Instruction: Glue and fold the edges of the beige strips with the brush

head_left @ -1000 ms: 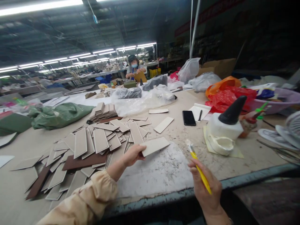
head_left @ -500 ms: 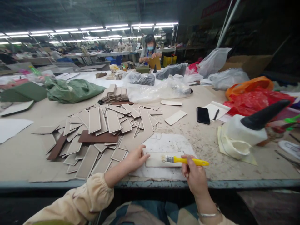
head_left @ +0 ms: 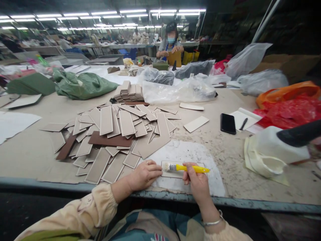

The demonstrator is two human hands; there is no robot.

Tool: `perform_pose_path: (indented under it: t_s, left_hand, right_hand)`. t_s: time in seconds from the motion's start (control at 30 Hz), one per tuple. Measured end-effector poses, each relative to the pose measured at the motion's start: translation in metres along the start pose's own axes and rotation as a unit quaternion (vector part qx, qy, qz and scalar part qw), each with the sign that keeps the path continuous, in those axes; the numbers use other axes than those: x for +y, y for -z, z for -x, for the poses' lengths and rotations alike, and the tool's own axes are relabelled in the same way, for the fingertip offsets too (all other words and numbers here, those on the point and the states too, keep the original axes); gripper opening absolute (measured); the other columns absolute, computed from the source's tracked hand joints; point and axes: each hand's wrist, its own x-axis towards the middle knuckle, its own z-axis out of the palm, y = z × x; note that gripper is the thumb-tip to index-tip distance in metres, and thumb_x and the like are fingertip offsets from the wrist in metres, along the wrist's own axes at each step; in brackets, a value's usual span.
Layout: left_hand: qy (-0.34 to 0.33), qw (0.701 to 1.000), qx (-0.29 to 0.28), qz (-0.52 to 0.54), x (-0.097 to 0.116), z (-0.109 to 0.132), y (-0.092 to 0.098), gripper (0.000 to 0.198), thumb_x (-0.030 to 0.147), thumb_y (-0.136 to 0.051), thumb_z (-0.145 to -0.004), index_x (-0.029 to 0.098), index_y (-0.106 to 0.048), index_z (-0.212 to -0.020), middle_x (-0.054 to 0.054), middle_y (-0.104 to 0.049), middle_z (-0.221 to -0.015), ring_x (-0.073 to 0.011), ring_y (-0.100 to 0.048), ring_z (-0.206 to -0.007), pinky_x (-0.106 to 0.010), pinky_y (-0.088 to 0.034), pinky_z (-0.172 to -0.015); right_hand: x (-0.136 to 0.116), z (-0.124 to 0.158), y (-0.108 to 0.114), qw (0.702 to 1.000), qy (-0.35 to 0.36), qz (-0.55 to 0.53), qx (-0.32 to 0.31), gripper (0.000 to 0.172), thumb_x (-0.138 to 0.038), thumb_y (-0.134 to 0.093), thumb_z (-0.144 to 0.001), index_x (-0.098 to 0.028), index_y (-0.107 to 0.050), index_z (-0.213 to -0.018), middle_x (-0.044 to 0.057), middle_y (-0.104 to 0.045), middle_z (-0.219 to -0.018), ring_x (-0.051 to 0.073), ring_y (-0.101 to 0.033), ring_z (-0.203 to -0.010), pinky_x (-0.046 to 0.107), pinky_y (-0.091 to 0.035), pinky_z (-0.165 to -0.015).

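Observation:
My right hand [head_left: 197,180] grips a yellow-handled brush [head_left: 187,168], its pale bristles lying on the left part of a thin rectangular panel [head_left: 175,174]. The panel rests on a white sheet [head_left: 213,177] near the table's front edge. At the panel's left end my left hand [head_left: 146,174] lies with its fingers together and their tips at the panel's edge; nothing shows held in it. A heap of beige panels [head_left: 115,164] spreads to the left, with brown pieces [head_left: 110,139] among them.
A white container with a black spout [head_left: 288,144] stands at the right. Behind are a black phone [head_left: 228,124], a pen [head_left: 243,124], plastic bags [head_left: 178,92] and a green bag [head_left: 85,85]. Across the table a person [head_left: 171,47] handles a brown piece.
The brush has moved left along the panel with my right hand. My left hand's fingers, spread apart before, have come together at the panel's left end. The view has shifted.

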Motion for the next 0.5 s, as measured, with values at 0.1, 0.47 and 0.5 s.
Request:
perform_pose_path:
  t_s: [0.1, 0.47, 0.5]
  left_hand:
    - [0.002, 1.000, -0.003, -0.004, 0.002, -0.002, 0.001, 0.023, 0.018, -0.048, -0.092, 0.017, -0.063, -0.109, -0.008, -0.067, -0.106, -0.0179, -0.056, -0.090, -0.035, -0.048, -0.085]
    - [0.039, 0.999, -0.022, 0.022, 0.002, -0.005, -0.005, 0.015, 0.020, -0.051, -0.092, 0.018, -0.065, -0.095, -0.006, -0.066, -0.101, -0.0169, -0.055, -0.087, -0.035, -0.045, -0.083]
    - [0.039, 0.999, -0.020, 0.026, 0.002, -0.005, -0.005, 0.014, 0.019, -0.051, -0.092, 0.018, -0.065, -0.095, -0.006, -0.065, -0.101, -0.0168, -0.055, -0.087, -0.035, -0.045, -0.083]
  right_hand:
    - [-0.003, -0.001, -0.006, 0.999, 0.006, 0.033, 0.000, 0.039, -0.056, -0.053, -0.085, -0.017, -0.058, -0.086, -0.005, -0.053, -0.052, 0.009, -0.045, -0.043, 0.021, -0.038, -0.045]
    - [-0.007, -0.004, 0.009, 0.934, 0.218, 0.281, 0.032, 0.025, -0.037, -0.047, -0.093, -0.018, -0.062, -0.084, -0.005, -0.056, -0.051, 0.011, -0.057, -0.047, 0.021, -0.045, -0.053]
    - [-0.007, -0.004, 0.012, 0.927, 0.229, 0.295, 0.039, 0.026, -0.036, -0.047, -0.094, -0.018, -0.062, -0.083, -0.004, -0.057, -0.052, 0.011, -0.058, -0.047, 0.021, -0.045, -0.053]
